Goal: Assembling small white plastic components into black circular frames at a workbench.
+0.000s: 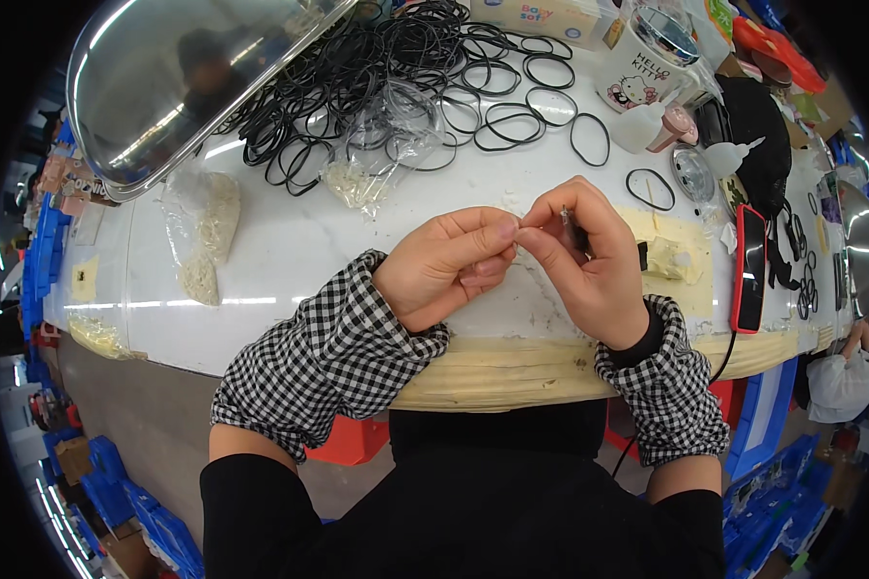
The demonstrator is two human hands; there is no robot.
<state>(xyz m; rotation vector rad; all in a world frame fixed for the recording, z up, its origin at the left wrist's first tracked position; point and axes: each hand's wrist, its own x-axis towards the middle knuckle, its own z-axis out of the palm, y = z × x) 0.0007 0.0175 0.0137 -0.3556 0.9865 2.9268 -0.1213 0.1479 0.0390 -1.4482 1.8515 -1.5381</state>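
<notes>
My left hand (pixel 451 265) and my right hand (pixel 594 265) meet fingertip to fingertip above the white table (pixel 299 338), near its front edge. Both are closed in a pinch; what lies between the fingertips is too small to make out. Inside the curled fingers of my right hand shows a small dark piece (pixel 575 234), partly hidden. Beyond the hands lie loose black rings (pixel 589 140) and a tangled heap of black rings (pixel 396 58). An open clear bag (pixel 381 135) with small pale pieces rests against the heap.
At left are a shiny metal tray (pixel 126 106) and a bag of pale pieces (pixel 203 241). A white mug (pixel 637 72) stands at the back right, with a red-cased phone (pixel 748 270) and its cable nearer. Yellow tape (pixel 681 256) lies beside my right wrist.
</notes>
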